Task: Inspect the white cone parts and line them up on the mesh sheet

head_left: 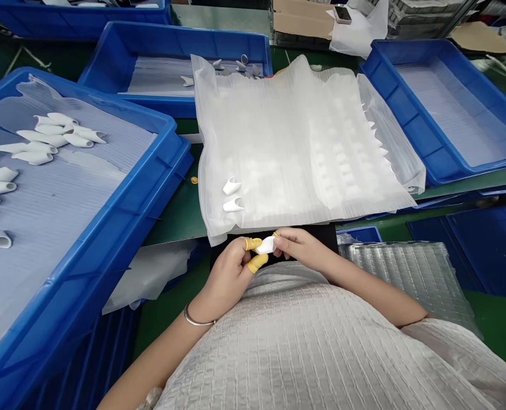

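Close to my lap, a small white hollow shell-like part (266, 245) is held between both hands. My left hand (234, 265), with yellow finger cots on thumb and forefinger, pinches its left end. On its right end, the fingers of my right hand (297, 246) are closed; a bit of yellow shows at a fingertip. Just beyond my hands lies a white foam sheet (274, 148) on the table. Two similar white parts, one upper (231, 185) and one lower (234, 205), rest on its near left corner. Rows of bumps show under the sheet's right side.
At left, a large blue tray (150, 165) holds several white parts (60, 134) on foam lining. Another blue tray (184, 39) at the back contains several parts. A lined blue tray (432, 122) stands right. Clear plastic trays (410, 273) sit low at right. A phone (342, 15) lies at the back.
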`<state>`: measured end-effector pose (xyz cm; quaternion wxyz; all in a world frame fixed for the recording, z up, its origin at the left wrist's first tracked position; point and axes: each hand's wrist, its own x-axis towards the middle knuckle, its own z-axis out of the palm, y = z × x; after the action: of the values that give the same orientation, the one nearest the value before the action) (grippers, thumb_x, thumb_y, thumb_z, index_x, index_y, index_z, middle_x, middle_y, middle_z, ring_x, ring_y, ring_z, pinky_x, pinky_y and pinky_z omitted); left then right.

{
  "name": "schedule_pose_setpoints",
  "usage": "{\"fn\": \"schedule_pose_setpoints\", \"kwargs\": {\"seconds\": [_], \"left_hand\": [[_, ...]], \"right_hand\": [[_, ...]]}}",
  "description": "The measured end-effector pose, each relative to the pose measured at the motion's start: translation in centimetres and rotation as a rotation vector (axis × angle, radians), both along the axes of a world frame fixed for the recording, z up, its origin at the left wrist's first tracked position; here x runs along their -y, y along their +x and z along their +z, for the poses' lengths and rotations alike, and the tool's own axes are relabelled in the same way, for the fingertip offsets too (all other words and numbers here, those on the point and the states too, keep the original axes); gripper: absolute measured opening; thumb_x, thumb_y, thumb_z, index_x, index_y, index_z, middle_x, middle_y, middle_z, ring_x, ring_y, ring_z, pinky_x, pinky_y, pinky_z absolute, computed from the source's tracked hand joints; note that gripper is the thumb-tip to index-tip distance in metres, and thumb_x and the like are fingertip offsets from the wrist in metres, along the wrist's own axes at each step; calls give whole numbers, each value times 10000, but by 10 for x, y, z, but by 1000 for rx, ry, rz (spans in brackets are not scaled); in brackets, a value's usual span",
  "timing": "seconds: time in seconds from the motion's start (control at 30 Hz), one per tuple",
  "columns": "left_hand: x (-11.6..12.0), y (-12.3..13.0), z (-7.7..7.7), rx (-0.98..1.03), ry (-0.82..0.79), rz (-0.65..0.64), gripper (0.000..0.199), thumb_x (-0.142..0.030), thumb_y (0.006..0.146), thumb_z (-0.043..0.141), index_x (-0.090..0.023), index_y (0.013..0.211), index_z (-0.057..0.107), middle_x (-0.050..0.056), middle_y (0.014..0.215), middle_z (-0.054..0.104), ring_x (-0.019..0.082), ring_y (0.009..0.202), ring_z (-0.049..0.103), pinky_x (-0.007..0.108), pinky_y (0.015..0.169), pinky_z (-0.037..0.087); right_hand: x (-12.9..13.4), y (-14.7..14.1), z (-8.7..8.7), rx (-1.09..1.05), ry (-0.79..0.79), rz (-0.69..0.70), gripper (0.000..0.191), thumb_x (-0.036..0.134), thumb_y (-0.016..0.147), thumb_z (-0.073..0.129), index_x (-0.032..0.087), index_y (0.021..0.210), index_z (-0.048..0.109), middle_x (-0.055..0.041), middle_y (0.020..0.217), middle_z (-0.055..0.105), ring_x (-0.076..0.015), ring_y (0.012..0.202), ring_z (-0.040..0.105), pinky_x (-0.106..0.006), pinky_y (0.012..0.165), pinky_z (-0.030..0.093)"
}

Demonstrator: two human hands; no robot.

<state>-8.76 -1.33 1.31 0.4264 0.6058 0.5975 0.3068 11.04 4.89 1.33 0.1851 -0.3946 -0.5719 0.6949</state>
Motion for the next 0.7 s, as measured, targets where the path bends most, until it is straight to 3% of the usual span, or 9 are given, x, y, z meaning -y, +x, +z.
{"fn": "schedule_pose_setpoints", "kwargs": {"seconds": [0.07,0.17,0.33,0.47,0.57,0.7], "left_hand": [[0,0,1,-15,-4,-8,181,-352,874,603,-197,966,580,-31,695,511,135,615,474,280,590,390],[0,0,0,39,-44,5,200,-358,880,600,-202,1002,572,-49,653,492,128,582,461,271,572,377],[2,0,-3,209,-117,42,229,-392,873,618,-205,982,545,-49,666,498,122,584,445,262,561,362],[3,0,-5,297,-150,60,218,-396,880,611,-208,968,543,-44,683,500,120,593,443,256,556,361],[3,0,-4,240,-119,65,204,-385,885,601,-211,977,549,-51,659,481,119,577,433,252,544,349],[2,0,0,43,-22,24,184,-361,874,609,-205,964,576,-45,661,491,128,590,455,268,575,371]], "right_hand": [[0,-1,1,-10,-59,1,382,524,893,586,156,797,618,-8,721,586,-132,653,525,-258,603,417],[0,-1,5,-28,-14,6,336,497,883,622,162,885,647,-13,771,600,-143,694,533,-260,616,412],[1,3,10,57,320,56,256,377,915,622,194,1090,661,-34,912,646,-166,774,572,-274,655,434],[2,5,10,163,570,86,245,328,916,624,229,1138,647,-56,1020,673,-217,910,596,-349,800,454],[2,3,7,127,439,43,355,394,871,674,222,1179,625,-59,1010,657,-214,894,593,-334,757,468],[2,0,2,22,81,8,368,512,917,556,158,858,640,-32,781,607,-158,716,554,-278,639,439]]}}
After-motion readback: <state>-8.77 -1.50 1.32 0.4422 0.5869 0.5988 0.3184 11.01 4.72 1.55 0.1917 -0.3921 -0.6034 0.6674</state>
